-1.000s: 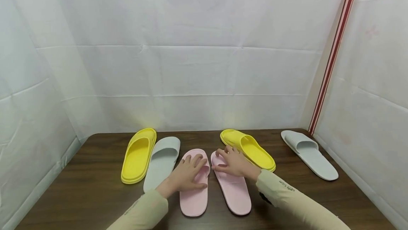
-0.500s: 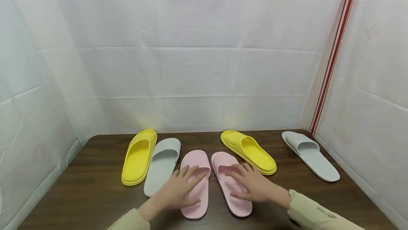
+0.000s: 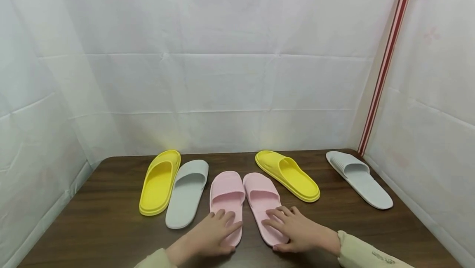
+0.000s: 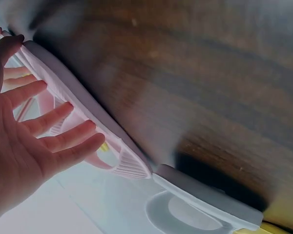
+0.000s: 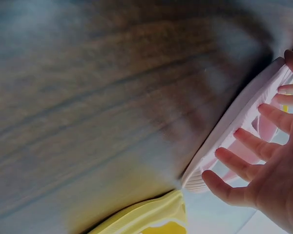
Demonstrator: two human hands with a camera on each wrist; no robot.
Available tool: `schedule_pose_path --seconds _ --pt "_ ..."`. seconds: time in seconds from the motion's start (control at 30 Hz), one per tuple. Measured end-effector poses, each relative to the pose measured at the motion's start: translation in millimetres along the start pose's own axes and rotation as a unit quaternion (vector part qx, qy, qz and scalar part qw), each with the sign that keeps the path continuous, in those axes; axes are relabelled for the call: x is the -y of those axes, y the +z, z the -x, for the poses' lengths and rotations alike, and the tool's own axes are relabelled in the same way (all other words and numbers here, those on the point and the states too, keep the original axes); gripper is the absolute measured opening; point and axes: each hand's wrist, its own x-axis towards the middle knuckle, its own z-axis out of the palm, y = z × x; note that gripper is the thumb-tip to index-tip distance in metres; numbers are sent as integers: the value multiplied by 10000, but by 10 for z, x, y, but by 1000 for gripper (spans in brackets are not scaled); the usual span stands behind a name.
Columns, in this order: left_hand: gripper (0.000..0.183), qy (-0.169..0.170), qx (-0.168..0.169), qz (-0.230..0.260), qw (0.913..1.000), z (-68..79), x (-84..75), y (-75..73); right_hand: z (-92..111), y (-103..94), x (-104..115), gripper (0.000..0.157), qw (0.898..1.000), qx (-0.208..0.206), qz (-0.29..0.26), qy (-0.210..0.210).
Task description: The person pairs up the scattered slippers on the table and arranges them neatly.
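Table point(image 3: 89, 226) has yellow slippers point(image 3: 157, 187) & grey slippers point(image 3: 183, 204) split L & R, leaving pink slippers point(image 3: 230, 202) near-centre, heels apart, toes touching or nearly so, prob. to line up as a pr. L hand point(image 3: 209, 233) & R hand point(image 3: 298, 229) lie at their heels, fingers point(image 4: 71, 137) spread, relaxed, gripping nothing, which'd suit a nudge vs. a lift. Pink pr. looks pale, flat-soled, open-backed, w/ wide straps point(image 3: 228, 183) & fine ribs point(image 4: 132, 168).
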Motion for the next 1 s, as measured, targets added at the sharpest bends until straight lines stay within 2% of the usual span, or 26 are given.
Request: schedule_pose_path --seconds 0.23,0.43,0.67,1.0 --pt "52 -240 265 239 9991 -163 138 53 -232 18 -156 59 9975 446 -284 468" --pt "49 -284 489 527 9970 -352 239 114 -334 31 -289 58 9939 472 -532 844" --pt "49 -365 662 859 9934 -585 291 179 -283 33 -459 57 9873 584 -724 1286" --pt "50 -572 863 1114 9884 -932 209 217 -141 4 -627 57 9745 753 -876 1925"
